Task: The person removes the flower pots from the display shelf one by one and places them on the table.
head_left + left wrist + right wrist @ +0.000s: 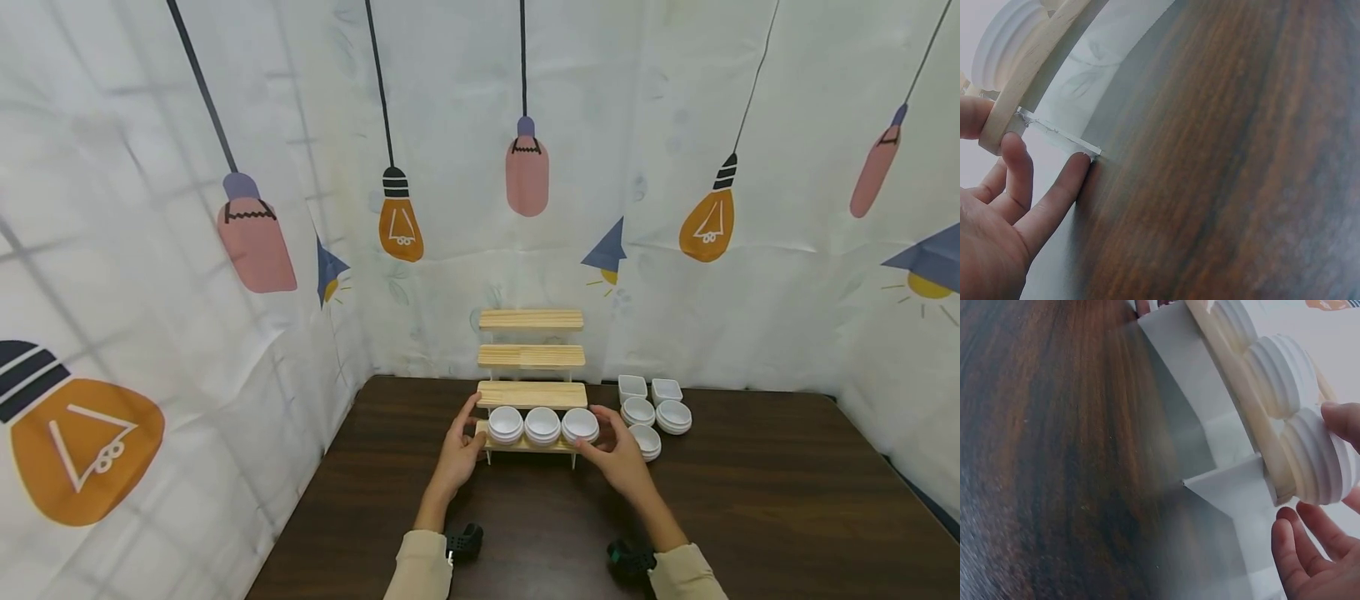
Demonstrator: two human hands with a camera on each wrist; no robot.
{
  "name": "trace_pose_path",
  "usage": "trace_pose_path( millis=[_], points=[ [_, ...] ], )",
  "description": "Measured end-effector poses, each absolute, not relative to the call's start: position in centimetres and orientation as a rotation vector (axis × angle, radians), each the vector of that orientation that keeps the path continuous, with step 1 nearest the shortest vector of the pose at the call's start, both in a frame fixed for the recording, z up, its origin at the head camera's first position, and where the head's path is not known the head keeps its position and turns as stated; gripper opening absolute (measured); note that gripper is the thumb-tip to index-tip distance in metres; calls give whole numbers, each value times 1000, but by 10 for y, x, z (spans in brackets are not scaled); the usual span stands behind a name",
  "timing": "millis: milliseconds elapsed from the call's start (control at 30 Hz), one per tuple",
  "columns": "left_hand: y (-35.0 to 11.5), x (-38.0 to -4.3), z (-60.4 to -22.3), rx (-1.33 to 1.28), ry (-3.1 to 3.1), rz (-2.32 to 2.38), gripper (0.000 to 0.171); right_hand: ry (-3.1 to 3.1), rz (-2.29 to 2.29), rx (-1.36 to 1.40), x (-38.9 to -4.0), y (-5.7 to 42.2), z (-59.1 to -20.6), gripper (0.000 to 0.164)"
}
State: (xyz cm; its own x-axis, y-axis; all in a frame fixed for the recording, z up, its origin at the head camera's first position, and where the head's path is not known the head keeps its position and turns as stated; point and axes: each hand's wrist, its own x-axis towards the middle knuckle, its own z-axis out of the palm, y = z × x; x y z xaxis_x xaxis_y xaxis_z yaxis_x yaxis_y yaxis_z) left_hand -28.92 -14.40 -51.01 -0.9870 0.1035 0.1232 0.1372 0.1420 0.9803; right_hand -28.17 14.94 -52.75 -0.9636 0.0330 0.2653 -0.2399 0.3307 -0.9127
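Observation:
A tiered display stand [532, 394] with wooden shelves on clear legs stands at the back of the table. On its lowest shelf sit three stacks of small white round bowls: a left stack [506, 423], a middle stack [542, 425] and a right stack [581, 425]. My left hand [456, 458] grips the left end of that shelf, thumb above and fingers [1019, 169] below, one fingertip by the clear leg [1066, 134]. Around the right stack, my right hand [621, 460] holds thumb and fingers; its thumb [1342, 422] presses the rim.
Right of the stand are white square dishes [632, 387] and several white round bowls [673, 415], close to my right hand. The dark wooden table [757, 492] meets a white printed curtain [465, 275] behind and at the sides.

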Motion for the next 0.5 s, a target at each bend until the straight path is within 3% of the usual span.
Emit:
trace_pose_path(
  millis=[500],
  points=[
    [-144, -289, -511, -262, -2351, -2025, 68, -2371, 1707, 157, -278, 145, -524, 60]
  ],
)
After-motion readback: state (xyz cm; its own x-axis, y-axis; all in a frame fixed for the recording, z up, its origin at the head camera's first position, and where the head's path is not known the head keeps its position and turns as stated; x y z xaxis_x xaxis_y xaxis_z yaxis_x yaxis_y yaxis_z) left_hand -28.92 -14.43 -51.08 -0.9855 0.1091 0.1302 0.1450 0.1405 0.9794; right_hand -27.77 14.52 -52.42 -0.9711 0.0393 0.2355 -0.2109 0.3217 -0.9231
